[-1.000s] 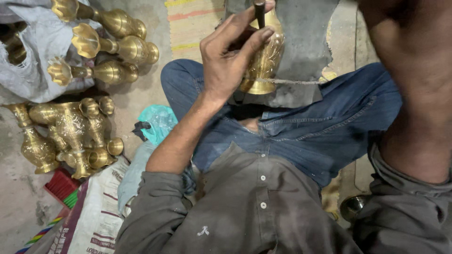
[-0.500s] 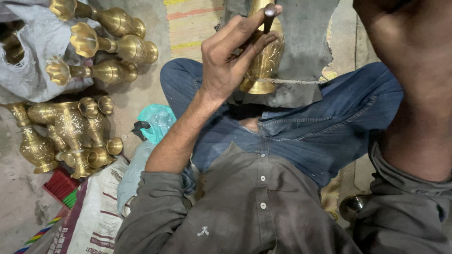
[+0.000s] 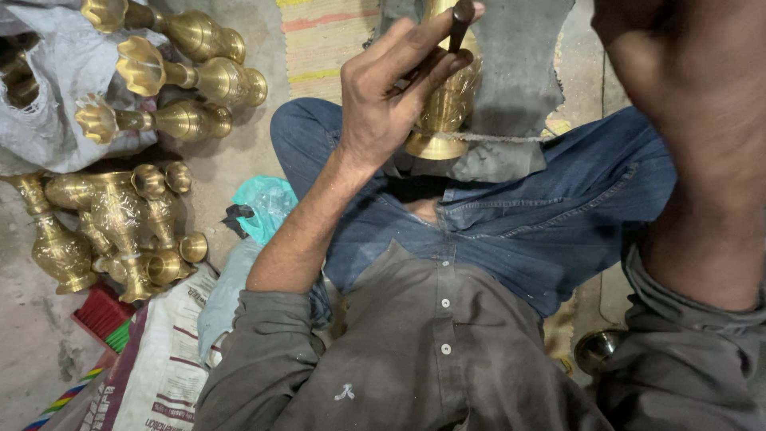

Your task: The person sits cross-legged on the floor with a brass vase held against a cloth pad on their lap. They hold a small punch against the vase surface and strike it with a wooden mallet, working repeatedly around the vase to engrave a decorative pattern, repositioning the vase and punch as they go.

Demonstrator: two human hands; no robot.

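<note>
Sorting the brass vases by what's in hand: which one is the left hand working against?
The brass vase on the lap, on the grey cloth; the left hand holds a dark tool against it. The others lie at left.

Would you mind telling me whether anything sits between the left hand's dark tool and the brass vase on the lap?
Nothing visible does. The left hand pinches the dark tool right against the brass vase, which rests on the grey cloth. The right hand is raised, blurred, off to the side.
</note>
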